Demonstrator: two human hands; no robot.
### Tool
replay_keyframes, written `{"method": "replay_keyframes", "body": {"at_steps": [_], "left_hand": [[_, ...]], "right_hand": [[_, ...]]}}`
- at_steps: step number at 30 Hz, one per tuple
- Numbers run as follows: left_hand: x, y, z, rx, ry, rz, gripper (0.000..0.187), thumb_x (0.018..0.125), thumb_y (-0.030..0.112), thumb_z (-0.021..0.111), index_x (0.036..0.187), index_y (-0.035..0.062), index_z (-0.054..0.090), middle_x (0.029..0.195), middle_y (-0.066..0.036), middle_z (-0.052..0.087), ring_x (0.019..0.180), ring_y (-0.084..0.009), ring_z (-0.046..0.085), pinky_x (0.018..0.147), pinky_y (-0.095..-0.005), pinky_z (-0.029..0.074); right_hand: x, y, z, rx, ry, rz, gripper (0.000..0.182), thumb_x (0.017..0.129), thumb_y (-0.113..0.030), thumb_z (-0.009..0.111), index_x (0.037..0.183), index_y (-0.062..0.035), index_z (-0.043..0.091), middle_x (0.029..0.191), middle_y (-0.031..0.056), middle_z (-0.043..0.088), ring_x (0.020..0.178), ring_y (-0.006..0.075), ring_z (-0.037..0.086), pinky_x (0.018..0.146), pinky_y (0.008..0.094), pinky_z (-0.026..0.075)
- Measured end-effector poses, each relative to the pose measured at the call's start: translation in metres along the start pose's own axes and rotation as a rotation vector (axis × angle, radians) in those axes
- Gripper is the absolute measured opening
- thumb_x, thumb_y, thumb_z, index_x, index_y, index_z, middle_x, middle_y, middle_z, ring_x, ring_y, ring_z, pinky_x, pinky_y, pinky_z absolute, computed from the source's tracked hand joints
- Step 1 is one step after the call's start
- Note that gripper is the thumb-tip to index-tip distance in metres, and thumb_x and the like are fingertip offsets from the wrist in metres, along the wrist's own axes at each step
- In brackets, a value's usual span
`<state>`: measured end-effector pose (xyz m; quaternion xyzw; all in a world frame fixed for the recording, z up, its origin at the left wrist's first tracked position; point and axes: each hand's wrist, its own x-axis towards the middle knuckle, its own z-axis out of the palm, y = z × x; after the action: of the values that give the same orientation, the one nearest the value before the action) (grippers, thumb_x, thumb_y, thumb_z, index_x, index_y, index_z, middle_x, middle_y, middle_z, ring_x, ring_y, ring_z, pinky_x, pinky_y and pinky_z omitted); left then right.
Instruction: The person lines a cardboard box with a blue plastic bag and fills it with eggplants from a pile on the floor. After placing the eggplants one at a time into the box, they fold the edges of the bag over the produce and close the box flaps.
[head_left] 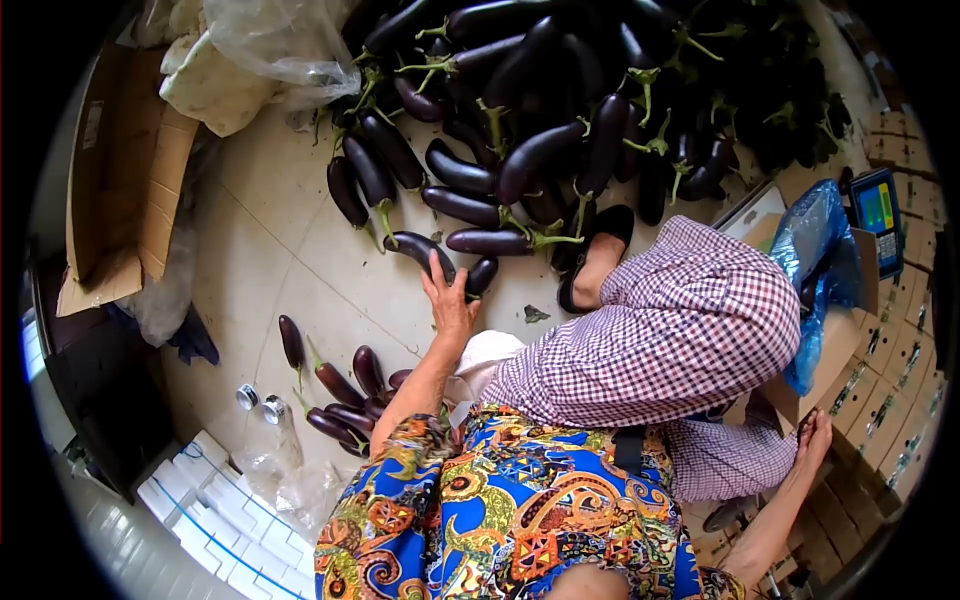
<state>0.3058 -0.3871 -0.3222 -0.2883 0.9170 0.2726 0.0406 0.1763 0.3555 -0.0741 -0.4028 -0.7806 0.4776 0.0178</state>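
Observation:
My left hand (449, 303) reaches to the floor with its fingers apart, the fingertips touching a curved dark eggplant (418, 250). A second, short-looking eggplant (482, 277) lies right beside these fingers. My right hand (815, 440) is at the lower corner of an open cardboard box (832, 358), its fingers close together; a small dark thing shows at them, too small to name. Blue plastic (812, 240) lines that box, and something dark is partly visible inside it.
A large heap of eggplants (540, 150) covers the floor ahead. Several smaller ones (345, 412) lie left of my forearm. An empty-looking carton (130, 180) stands at left, near clear plastic bags (280, 45). A device with a lit screen (877, 215) is at right, above stacked cartons (905, 350).

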Motion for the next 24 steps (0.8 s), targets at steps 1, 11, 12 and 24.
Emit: {"method": "replay_keyframes", "body": {"at_steps": [1, 11, 12, 24], "left_hand": [[0.002, 0.001, -0.001, 0.03, -0.035, 0.022, 0.066, 0.058, 0.005, 0.085, 0.118, 0.0105, 0.059, 0.156, -0.022, 0.013, 0.134, -0.0493, 0.03, 0.104, -0.0508, 0.039], [0.047, 0.084, -0.133, -0.268, 0.38, 0.342, 0.056, 0.058, 0.015, 0.082, 0.108, 0.0058, 0.058, 0.146, -0.026, 0.034, 0.126, -0.043, 0.046, 0.101, -0.0444, 0.042], [0.065, 0.099, -0.143, -0.322, 0.389, 0.365, 0.058, 0.059, 0.014, 0.084, 0.111, 0.0066, 0.059, 0.147, -0.026, 0.033, 0.128, -0.0417, 0.045, 0.102, -0.0437, 0.042], [0.084, 0.125, -0.045, -0.759, -0.525, 0.329, 0.012, 0.092, 0.007, 0.059, 0.1, -0.0011, 0.064, 0.084, 0.001, 0.061, 0.076, -0.0083, 0.053, 0.069, -0.0225, 0.045]], "right_hand": [[0.001, 0.001, 0.003, 0.01, -0.024, -0.025, 0.025, 0.095, -0.022, 0.063, 0.112, -0.0038, 0.065, 0.084, -0.0023, 0.065, 0.069, 0.0047, 0.056, 0.061, 0.0186, 0.046], [0.008, 0.015, 0.003, 0.163, -0.019, -0.059, 0.029, 0.095, -0.021, 0.062, 0.118, -0.0032, 0.062, 0.088, -0.0016, 0.065, 0.073, 0.0052, 0.056, 0.063, 0.0189, 0.046], [0.006, 0.014, 0.006, 0.195, -0.01, -0.045, 0.027, 0.095, -0.019, 0.063, 0.117, -0.0034, 0.063, 0.088, -0.0012, 0.065, 0.073, 0.0056, 0.057, 0.064, 0.019, 0.046], [-0.07, -0.024, 0.014, 0.226, 0.098, -0.115, 0.017, 0.094, -0.021, 0.062, 0.103, -0.0069, 0.063, 0.081, -0.0016, 0.062, 0.068, 0.0061, 0.056, 0.058, 0.0211, 0.045]]}}
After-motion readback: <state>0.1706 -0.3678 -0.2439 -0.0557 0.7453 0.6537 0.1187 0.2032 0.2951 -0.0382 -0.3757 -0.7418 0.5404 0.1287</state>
